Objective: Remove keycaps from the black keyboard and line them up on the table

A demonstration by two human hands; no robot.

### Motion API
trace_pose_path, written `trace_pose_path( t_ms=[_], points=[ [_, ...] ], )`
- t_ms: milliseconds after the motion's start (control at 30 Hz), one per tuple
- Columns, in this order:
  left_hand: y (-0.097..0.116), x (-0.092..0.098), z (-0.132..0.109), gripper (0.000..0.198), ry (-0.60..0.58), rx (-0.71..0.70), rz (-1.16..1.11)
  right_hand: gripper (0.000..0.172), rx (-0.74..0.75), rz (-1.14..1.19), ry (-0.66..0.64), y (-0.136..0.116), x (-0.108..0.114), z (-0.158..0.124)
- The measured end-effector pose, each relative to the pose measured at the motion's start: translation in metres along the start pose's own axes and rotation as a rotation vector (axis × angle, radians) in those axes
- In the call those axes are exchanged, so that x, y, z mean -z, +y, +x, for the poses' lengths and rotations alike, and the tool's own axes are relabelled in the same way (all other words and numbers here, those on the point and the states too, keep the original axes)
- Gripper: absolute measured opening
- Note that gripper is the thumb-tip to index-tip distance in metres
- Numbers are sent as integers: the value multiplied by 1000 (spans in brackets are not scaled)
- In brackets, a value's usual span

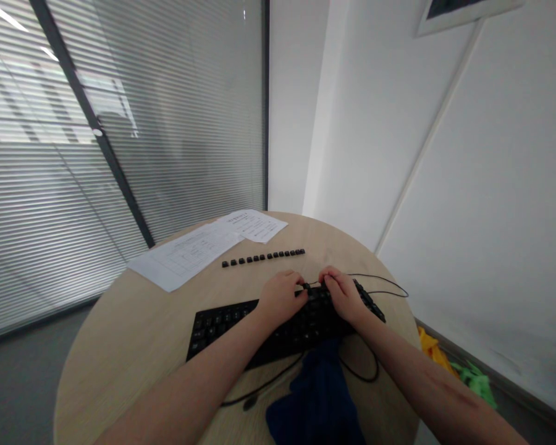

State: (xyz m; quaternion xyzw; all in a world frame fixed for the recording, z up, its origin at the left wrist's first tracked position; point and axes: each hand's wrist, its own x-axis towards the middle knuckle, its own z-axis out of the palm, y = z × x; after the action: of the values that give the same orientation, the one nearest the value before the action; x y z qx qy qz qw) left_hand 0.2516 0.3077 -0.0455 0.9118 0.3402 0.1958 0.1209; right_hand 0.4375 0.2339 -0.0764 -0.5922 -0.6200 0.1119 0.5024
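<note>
A keycap (306, 286) seems pinched by the left hand (282, 298); the hold of the right hand (343, 295) is unclear. For apparent removal or refitting on the keyboard (223, 327) beneath, steadiness is needed.

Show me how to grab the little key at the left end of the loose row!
From above, I'd pinch that key by its left and right sides: it sits low, with bare table to its left and a gap before the next key.
</note>
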Motion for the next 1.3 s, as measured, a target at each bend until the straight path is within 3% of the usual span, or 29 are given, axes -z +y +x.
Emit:
trace_pose_path(
  t_ms=[200,333,567,667,833,1033,1300],
  points=[
    [-6,-3,1,15,73,-1,-46,26,156,-110,184,8,13,9],
    [-8,-5,2,17,79,-10,-70,26,335,-221,170,-1,16,7],
    [-7,-3,1,16,91,-19,-100,29,321,-313,173,-8,12,2],
    [-8,-5,1,16,105,-26,-105,29,313,-270,115,-1,12,5],
    [-10,-9,2,15,122,-48,-113,31,305,-292,-115,2,8,5],
    [-10,-8,2,15,134,-48,-108,18,282,-421,-157,-1,3,5],
    [-10,-8,0,15,97,-46,-91,17,267,-446,-179,7,3,7]
  ],
)
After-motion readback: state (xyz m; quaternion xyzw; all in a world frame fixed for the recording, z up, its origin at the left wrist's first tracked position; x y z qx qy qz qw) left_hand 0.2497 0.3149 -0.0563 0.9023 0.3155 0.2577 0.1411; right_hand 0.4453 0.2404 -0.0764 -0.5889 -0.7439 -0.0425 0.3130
